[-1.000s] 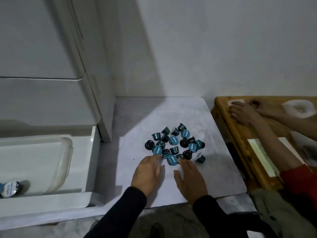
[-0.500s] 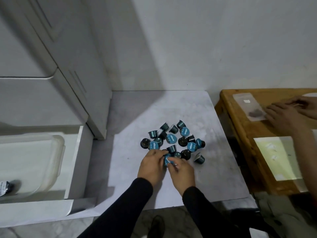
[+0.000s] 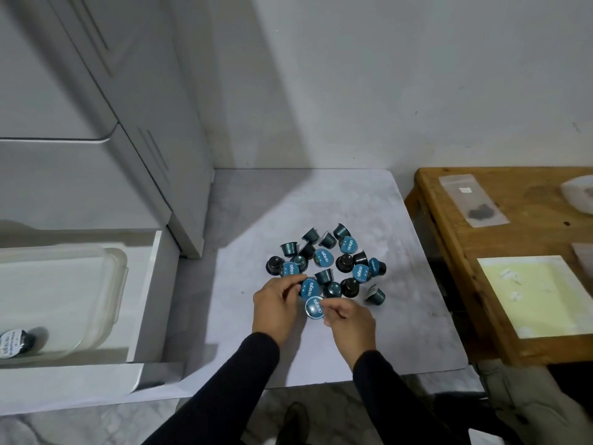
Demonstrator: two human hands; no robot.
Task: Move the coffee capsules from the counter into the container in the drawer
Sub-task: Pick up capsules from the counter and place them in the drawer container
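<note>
Progress: early. Pile of capsules sits on the grey worktop, approx. twenty left, some upright w/ blue foil up, some tipped on their sides. All places below given rel. to the pile.

Left hand, at near-left edge of pile: fingers curled, thumb and fingertips pinching a blue-lidded capsule at pile's near rim. Right hand, near side of pile: fingers curled, pinching another capsule, foil lid facing up, just clear of the heap.

Container, clear plastic, lies in the open drawer well left of pile. Only one capsule visible down there, far left and nearer the camera; can't tell if it's inside the container or beside it.

Judgement: nearly whole job remains. Two capsules in hand, neither yet carried left. Many trips or handfuls needed.

Wooden table right of pile, not part of task.
</note>
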